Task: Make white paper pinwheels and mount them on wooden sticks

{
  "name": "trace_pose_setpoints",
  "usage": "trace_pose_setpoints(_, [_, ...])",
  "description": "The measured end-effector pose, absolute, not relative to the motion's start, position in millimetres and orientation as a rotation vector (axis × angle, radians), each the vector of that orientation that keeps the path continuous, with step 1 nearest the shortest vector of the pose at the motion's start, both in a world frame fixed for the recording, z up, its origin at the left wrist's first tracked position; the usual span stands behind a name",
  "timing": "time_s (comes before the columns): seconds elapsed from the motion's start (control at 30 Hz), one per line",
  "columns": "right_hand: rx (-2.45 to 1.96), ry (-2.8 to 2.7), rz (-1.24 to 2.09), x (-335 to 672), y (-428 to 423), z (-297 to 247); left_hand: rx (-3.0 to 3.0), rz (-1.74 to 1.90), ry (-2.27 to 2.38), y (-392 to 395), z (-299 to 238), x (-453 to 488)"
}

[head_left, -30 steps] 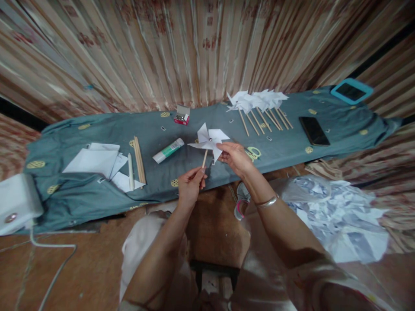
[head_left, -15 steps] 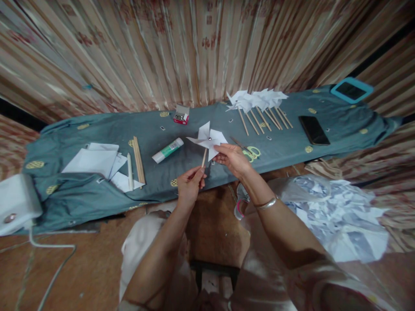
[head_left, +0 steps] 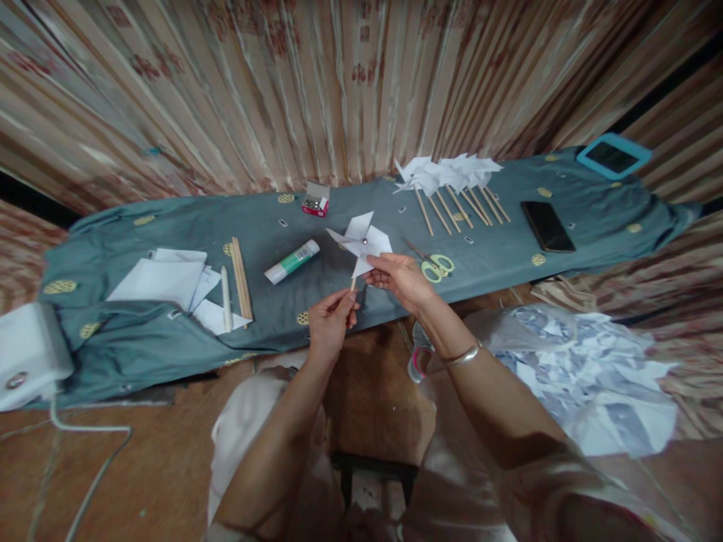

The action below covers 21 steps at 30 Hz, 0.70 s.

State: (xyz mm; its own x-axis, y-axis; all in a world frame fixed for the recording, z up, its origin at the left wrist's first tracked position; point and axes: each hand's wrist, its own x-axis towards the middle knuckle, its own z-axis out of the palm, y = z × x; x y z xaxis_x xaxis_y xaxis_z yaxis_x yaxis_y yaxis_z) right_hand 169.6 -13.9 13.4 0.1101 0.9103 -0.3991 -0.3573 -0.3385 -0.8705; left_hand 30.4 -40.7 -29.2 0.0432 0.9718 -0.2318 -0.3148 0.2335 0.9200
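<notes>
A white paper pinwheel (head_left: 355,229) with a silver pin at its centre is held above the table's front half. My left hand (head_left: 332,315) pinches its wooden stick (head_left: 353,284) low down; the upper stick is hidden behind a blade. With thumb and fingers closed, my right hand (head_left: 400,277) grips the edge of a lower blade. Just right of that hand lie scissors (head_left: 437,268) with yellow-green handles. A green and white glue stick (head_left: 292,261) rests to the left. Behind it stands an opened small red box (head_left: 315,205) of metal pins.
Several finished pinwheels (head_left: 446,177) lie at the back right, near a black phone (head_left: 547,226) and a blue-framed device (head_left: 614,156). Paper sheets (head_left: 161,280), wooden sticks (head_left: 241,278) and a white candle-like stick (head_left: 227,299) lie left. A bag of paper scraps (head_left: 593,376) is on the floor.
The pinwheel's blades have turned slightly, and a blade now covers more of the stick. My right hand has shifted a little left along with them. My left hand has stayed in place.
</notes>
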Motion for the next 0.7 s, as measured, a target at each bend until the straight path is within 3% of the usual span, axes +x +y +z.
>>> trace_pose_setpoints(0.7, [-1.324,-0.743,1.381,195,-14,19,0.790,1.168,1.066,-40,-29,28])
